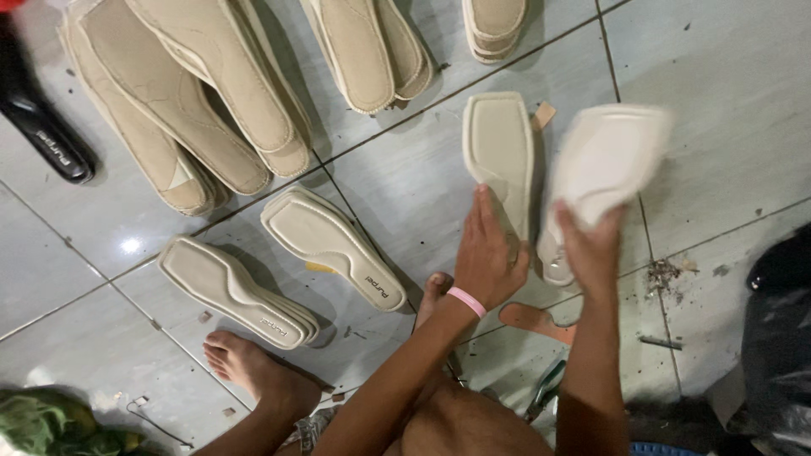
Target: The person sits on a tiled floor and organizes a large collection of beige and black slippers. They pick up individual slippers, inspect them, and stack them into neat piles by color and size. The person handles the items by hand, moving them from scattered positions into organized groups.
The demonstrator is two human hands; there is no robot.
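**Two beige insoles in hand over a tiled floor**

Knees and forearms fill the foreground as my left hand [486,257], pink band at the wrist, lies fingers-flat on the lower end of a square-toed beige insole [498,152] on the grey floor tiles [726,76]. My right hand [590,245] is closed around the heel of a second insole [610,160], lifted and blurred, seemingly tilted. More insoles [334,241] lie well to the left.

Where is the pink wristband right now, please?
In the head view, the pink wristband sits on the left hand's wrist, just below the beige sole that hand touches.
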